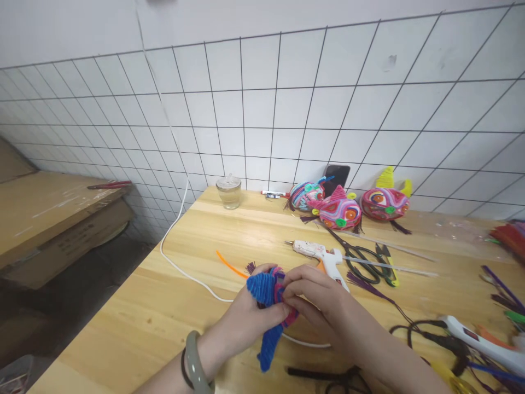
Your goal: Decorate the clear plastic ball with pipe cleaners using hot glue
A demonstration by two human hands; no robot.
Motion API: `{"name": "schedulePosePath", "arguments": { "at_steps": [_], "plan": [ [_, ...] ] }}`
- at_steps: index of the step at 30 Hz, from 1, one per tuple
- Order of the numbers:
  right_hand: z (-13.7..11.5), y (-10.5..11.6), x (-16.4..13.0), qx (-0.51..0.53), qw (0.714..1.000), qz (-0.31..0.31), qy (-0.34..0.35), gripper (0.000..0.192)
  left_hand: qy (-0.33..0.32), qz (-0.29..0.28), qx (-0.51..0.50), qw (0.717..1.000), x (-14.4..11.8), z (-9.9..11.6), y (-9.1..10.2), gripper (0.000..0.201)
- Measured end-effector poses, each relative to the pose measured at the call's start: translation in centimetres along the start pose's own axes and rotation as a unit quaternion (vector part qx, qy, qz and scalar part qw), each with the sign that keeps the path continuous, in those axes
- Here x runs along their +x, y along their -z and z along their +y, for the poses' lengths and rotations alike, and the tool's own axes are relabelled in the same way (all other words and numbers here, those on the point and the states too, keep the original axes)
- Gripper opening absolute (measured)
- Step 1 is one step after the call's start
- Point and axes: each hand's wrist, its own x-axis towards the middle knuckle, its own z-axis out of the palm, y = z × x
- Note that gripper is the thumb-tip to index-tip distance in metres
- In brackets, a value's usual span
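Pipe-cleaner figure (270,298), blue-pink | both hands closed on it: left hand (250,320), right hand (315,301) | just before glue gun (322,254) on counter (164,306) | step: shaping coils; next likely needs firm pinch.

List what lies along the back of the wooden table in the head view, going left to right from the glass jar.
Glass jar → red-capped marker → blue-striped yarn figure → dark phone leaning on the wall → pink yarn figure → red yarn figure with yellow ears.
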Motion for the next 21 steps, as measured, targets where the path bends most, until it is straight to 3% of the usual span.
{"name": "schedulePosePath", "arguments": {
  "at_steps": [16,21],
  "plan": [
    [0.03,-0.22,0.16,-0.011,1.0,0.022,0.008,0.016,0.052,0.024,-0.102,0.993,-0.15,-0.4,0.24,0.044],
    [0.24,-0.14,0.09,-0.007,1.0,0.021,-0.003,0.016,0.08,0.006,-0.15,0.985,-0.18,-0.64,0.71,0.047]
  ]
}}
